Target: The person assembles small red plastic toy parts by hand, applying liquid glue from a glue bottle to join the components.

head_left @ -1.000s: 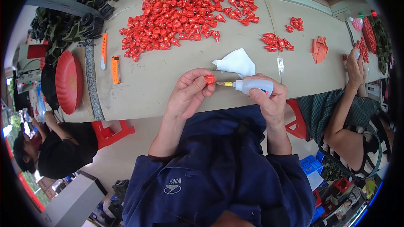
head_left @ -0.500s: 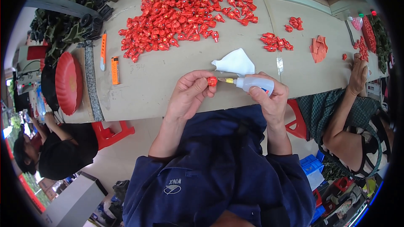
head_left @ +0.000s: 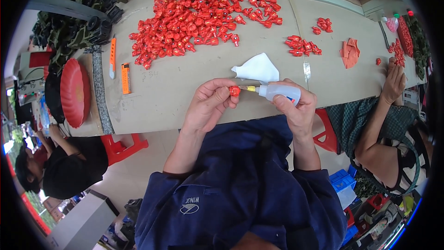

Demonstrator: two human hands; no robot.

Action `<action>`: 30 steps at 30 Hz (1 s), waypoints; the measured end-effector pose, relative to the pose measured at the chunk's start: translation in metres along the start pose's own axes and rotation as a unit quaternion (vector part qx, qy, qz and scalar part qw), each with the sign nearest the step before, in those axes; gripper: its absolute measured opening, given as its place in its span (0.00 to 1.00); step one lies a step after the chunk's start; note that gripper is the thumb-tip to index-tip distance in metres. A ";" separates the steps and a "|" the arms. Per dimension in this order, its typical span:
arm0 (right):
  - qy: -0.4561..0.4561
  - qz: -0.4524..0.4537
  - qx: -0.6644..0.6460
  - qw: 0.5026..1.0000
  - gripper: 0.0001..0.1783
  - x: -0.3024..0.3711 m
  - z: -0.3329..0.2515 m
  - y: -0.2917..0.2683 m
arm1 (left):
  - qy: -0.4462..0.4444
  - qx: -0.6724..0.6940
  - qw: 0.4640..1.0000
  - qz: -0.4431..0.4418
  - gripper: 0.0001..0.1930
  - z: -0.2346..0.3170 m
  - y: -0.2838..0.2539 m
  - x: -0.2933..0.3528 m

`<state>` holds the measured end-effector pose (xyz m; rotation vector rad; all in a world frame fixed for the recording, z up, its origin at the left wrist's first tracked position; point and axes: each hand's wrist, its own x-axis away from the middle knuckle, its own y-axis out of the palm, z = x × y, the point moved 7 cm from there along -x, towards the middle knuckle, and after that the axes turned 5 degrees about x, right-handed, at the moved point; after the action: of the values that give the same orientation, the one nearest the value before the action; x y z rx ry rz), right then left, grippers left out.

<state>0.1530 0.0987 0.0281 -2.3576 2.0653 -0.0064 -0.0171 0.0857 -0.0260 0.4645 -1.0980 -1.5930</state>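
Between the thumb and fingers of my left hand [head_left: 210,101] is a small red plastic part [head_left: 235,91], held over the table near its front edge. My right hand [head_left: 299,106] is wrapped round a translucent squeeze glue bottle [head_left: 276,93], tipped on its side with its yellow-banded nozzle [head_left: 250,89] pointing left. The nozzle's thin tip reaches the red part; whether it touches cannot be made out. Just beyond the bottle lies a crumpled white cloth or paper [head_left: 257,67]. Farther back spreads a big heap of similar red parts [head_left: 185,25].
Small red clusters [head_left: 303,46] and an orange-red scrap [head_left: 350,53] lie to the right. An orange cutter knife [head_left: 112,58], an orange lighter [head_left: 126,78] and a red scalloped tray [head_left: 75,92] are leftward. Green toy vehicles [head_left: 92,0] pile up far left. A co-worker's hand [head_left: 394,81] works at right.
The red part has turned slightly in my left fingers, and the nozzle tip sits closer against it. Both hands otherwise keep almost the same place.
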 end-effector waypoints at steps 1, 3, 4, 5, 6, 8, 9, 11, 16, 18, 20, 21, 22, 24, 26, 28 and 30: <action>0.000 0.000 0.000 1.000 0.10 0.000 0.000 0.000 | -0.001 -0.001 1.000 0.001 0.09 0.000 0.000 0.000; -0.004 0.001 0.004 1.000 0.10 0.000 0.000 0.001 | 0.000 -0.001 1.000 0.001 0.09 0.000 0.001 0.000; -0.003 0.001 0.004 1.000 0.10 0.000 -0.001 0.001 | 0.000 -0.001 1.000 0.001 0.09 0.000 0.002 0.000; 0.001 -0.001 0.000 1.000 0.10 0.000 -0.001 0.001 | 0.000 -0.001 1.000 0.001 0.09 0.000 0.002 0.000; 0.005 -0.004 -0.005 1.000 0.10 0.000 -0.001 0.002 | -0.001 -0.001 1.000 0.004 0.09 0.000 0.001 0.000; 0.004 -0.005 -0.008 1.000 0.10 0.000 -0.001 0.002 | -0.003 -0.001 1.000 0.006 0.09 -0.001 0.001 -0.001; 0.004 -0.007 -0.011 1.000 0.10 0.000 -0.001 0.002 | -0.002 -0.002 1.000 0.006 0.09 -0.001 0.000 -0.001; 0.007 -0.014 -0.014 1.000 0.10 0.000 0.001 0.001 | -0.001 -0.003 1.000 0.005 0.09 0.000 0.001 0.000; 0.002 0.024 -0.062 0.998 0.13 -0.006 0.003 -0.002 | 0.001 0.008 1.000 0.009 0.09 0.003 -0.003 0.002; 0.059 0.055 -0.101 0.992 0.15 -0.014 0.007 0.000 | 0.001 0.002 1.000 0.010 0.09 0.005 -0.005 0.005; 0.058 0.042 -0.099 0.992 0.15 -0.026 0.010 0.008 | 0.004 -0.004 1.000 0.012 0.10 0.006 -0.006 0.007; 0.026 0.032 -0.046 0.998 0.17 -0.033 0.008 0.014 | 0.000 0.003 1.000 0.024 0.10 0.006 -0.008 0.009; -0.006 0.021 0.007 1.000 0.19 -0.040 0.006 0.020 | -0.003 0.010 0.999 0.036 0.10 0.007 -0.010 0.010; -0.081 0.007 0.120 0.989 0.18 -0.056 0.001 0.032 | 0.007 0.008 1.000 0.027 0.10 0.009 -0.013 0.013; -0.156 -0.009 0.231 0.960 0.18 -0.063 -0.010 0.048 | 0.018 0.007 1.000 0.019 0.10 0.012 -0.014 0.016; -0.104 -0.017 0.301 0.948 0.17 -0.070 -0.005 0.060 | 0.019 0.015 0.999 0.021 0.10 0.012 -0.015 0.016; -0.108 -0.020 0.303 0.947 0.17 -0.074 0.003 0.064 | 0.016 0.031 0.999 0.019 0.10 0.011 -0.016 0.016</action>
<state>0.0794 0.1640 0.0249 -1.9205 1.6121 -0.3181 -0.0400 0.0754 -0.0299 0.5059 -1.1294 -1.5163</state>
